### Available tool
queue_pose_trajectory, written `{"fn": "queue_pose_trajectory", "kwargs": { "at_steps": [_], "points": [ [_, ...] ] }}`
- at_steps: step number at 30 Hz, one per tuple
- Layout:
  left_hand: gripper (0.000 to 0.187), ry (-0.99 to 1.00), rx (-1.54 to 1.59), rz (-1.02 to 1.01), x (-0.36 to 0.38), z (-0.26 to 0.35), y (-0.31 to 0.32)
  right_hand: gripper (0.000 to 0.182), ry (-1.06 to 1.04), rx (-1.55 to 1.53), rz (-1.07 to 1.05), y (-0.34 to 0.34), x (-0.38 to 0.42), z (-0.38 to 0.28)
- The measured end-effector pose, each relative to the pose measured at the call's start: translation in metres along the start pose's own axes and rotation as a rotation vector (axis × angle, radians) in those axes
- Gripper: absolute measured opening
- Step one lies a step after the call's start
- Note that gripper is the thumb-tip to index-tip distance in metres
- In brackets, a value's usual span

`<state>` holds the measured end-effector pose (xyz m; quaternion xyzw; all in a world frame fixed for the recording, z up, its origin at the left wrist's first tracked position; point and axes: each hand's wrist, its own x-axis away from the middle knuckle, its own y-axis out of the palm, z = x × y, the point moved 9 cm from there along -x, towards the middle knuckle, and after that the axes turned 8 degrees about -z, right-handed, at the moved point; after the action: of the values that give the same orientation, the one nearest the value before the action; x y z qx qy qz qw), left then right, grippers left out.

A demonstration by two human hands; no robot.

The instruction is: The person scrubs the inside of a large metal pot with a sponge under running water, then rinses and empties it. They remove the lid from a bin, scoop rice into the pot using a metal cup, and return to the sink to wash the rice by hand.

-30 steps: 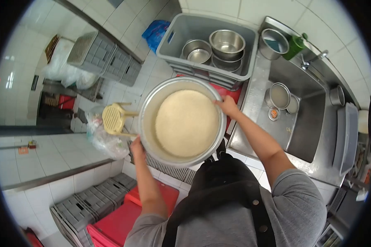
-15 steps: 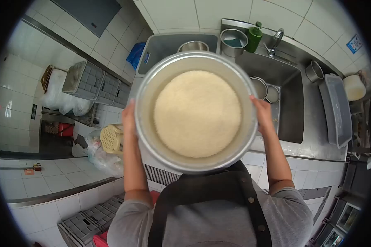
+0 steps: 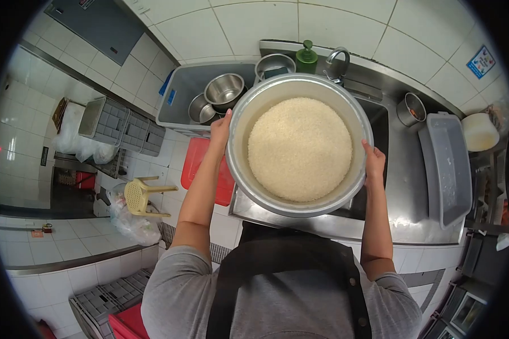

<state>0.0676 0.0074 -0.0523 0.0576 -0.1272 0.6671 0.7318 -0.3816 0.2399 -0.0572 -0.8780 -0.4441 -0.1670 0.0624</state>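
Note:
A large round metal pot is held in front of me, over the sink. Pale uncooked rice covers its bottom. My left hand is closed on the pot's left side, thumb up near the rim. On the opposite side my right hand grips the wall, with its thumb at the rim. The fingers under and behind the pot are hidden. Most of the sink basin lies behind the pot, and the faucet rises just past its far rim.
Left of the sink, a grey tub holds metal bowls. A green pump bottle stands by the faucet. On the right are a metal cup and a grey tray. A red lid-like piece and a yellow stool are at left.
The pot of rice has moved right and farther over the sink, both hands still on it. My view has shifted too, bringing the bowls in the grey tub into sight.

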Motion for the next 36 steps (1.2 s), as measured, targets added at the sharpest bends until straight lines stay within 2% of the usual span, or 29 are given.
{"fn": "queue_pose_trajectory", "kwargs": {
  "at_steps": [4, 6, 7, 10, 12, 13, 15, 17, 19, 21, 22, 24, 28, 32, 36],
  "points": [
    [0.057, 0.019, -0.195, 0.022, -0.022, 0.012, 0.001, 0.030, 0.017, -0.058, -0.047, 0.000, -0.022, 0.012],
    [0.063, 0.116, -0.787, 0.031, -0.039, 0.047, 0.013, 0.030, 0.031, -0.069, -0.048, 0.003, -0.027, 0.009],
    [0.069, 0.170, -0.919, 0.024, -0.044, 0.062, 0.027, 0.031, 0.040, -0.059, -0.084, 0.006, -0.032, 0.008],
    [0.069, 0.262, -1.081, 0.084, -0.067, 0.062, 0.054, 0.037, 0.036, -0.010, -0.150, -0.004, -0.056, 0.015],
    [0.072, 0.204, -1.079, 0.037, -0.067, 0.066, 0.056, 0.041, 0.017, 0.198, -0.302, -0.009, -0.076, 0.019],
    [0.072, 0.203, -1.090, 0.027, -0.069, 0.066, 0.056, 0.041, 0.015, 0.208, -0.305, -0.010, -0.089, 0.019],
    [0.073, 0.171, -1.088, 0.001, -0.070, 0.065, 0.054, 0.047, -0.147, 0.150, -0.249, -0.007, -0.114, 0.001],
    [0.072, 0.140, -1.069, 0.001, -0.074, 0.060, 0.048, 0.039, -0.165, 0.208, -0.412, 0.004, -0.178, 0.004],
    [0.070, 0.131, -1.026, 0.002, -0.077, 0.054, 0.044, 0.029, -0.711, 0.606, -0.369, 0.053, -0.198, -0.048],
    [0.069, 0.108, -1.028, -0.011, -0.077, 0.059, 0.046, 0.034, -1.021, 0.838, -0.420, 0.112, -0.200, -0.080],
    [0.068, 0.084, -1.032, -0.026, -0.076, 0.059, 0.047, 0.034, -1.021, 0.838, -0.424, 0.123, -0.223, -0.072],
    [0.068, 0.083, -1.034, -0.009, -0.076, 0.059, 0.047, 0.034, -0.845, 0.870, -0.579, 0.150, -0.255, -0.044],
    [0.069, 0.114, -1.012, 0.025, -0.073, 0.064, 0.044, 0.034, -0.591, 0.895, -0.775, 0.168, -0.272, -0.011],
    [0.070, 0.082, -1.000, 0.008, -0.074, 0.062, 0.045, 0.034, -0.390, 0.838, -0.890, 0.163, -0.270, 0.001],
    [0.070, 0.108, -0.987, 0.014, -0.075, 0.064, 0.043, 0.035, -0.144, 0.578, -0.882, 0.136, -0.258, 0.006]
  ]
}}
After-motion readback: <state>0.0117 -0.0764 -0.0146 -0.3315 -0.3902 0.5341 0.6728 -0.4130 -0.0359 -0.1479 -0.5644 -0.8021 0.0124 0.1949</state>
